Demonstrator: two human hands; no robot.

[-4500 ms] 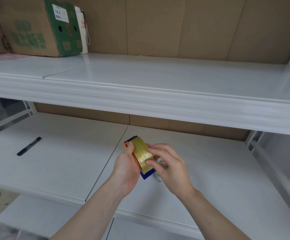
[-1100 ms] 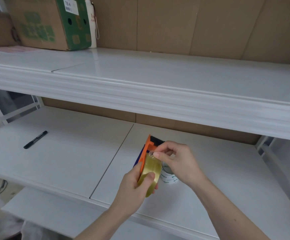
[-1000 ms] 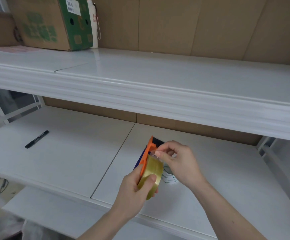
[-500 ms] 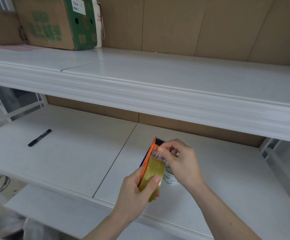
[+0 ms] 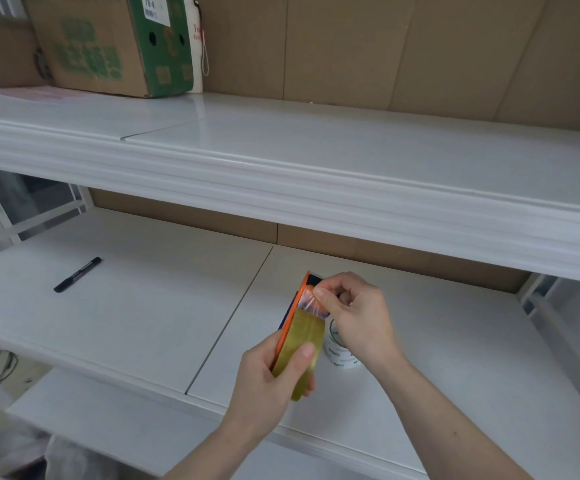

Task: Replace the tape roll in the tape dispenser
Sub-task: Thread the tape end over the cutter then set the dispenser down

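Note:
An orange and blue tape dispenser stands on edge above the lower shelf, with a yellowish roll of clear tape seated in it. My left hand grips the dispenser and roll from below, thumb pressed on the roll's face. My right hand pinches the loose tape end near the dispenser's top, where a short clear strip is drawn off the roll. A white empty tape core with green print rests on the shelf behind the roll, partly hidden by my right hand.
A black marker lies on the lower shelf at the left. The upper shelf overhangs, with a cardboard box at its far left. A white post stands at the right.
Since 4.5 s ago the dispenser has been turned upright on edge. My right hand has shifted from the roll's face to the dispenser's top and pinches the tape end there.

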